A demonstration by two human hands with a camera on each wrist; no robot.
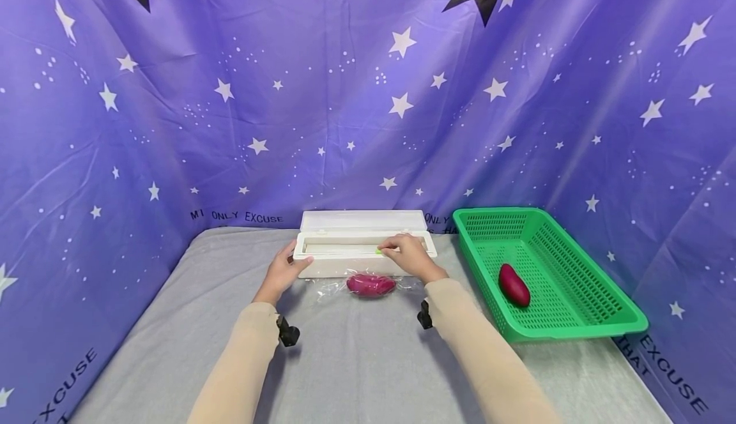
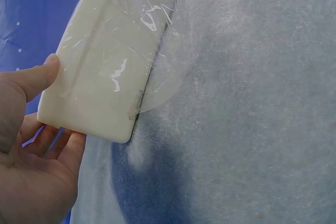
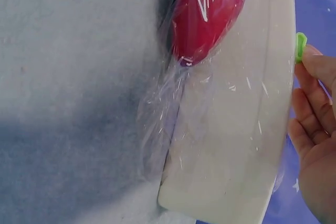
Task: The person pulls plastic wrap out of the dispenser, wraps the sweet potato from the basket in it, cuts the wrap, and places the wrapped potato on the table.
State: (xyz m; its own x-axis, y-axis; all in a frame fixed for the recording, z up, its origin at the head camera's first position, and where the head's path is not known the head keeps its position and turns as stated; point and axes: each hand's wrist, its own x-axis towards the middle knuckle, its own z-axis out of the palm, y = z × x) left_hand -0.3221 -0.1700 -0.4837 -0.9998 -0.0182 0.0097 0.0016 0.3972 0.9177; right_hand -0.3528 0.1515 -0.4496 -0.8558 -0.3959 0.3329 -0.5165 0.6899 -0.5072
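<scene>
- Two hands meet one white cling-film dispenser (image 1: 329, 267), its lid (image 1: 363, 221) raised.
- Left hand (image 1: 284, 272) grips its left end.
- Right hand (image 1: 413, 258) pinches a green tab (image 1: 378, 251) at its top.
- Film-wrapped sweet potato (image 1: 370, 285) lies just in front; unwrapped sweet potato (image 1: 514, 285) sits in the green basket (image 1: 575, 333).

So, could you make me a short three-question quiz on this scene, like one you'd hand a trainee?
1. Which hand pinches the green tab? A) left B) right C) both
2. True or false: the wrapped red item lies in the basket.
3. Is the white lid open or closed?

Key:
1. B. The right hand pinches it; the left hand holds one end of the box.
2. False. The wrapped red item lies in front of the box; another red item lies in the basket.
3. Open.
</scene>
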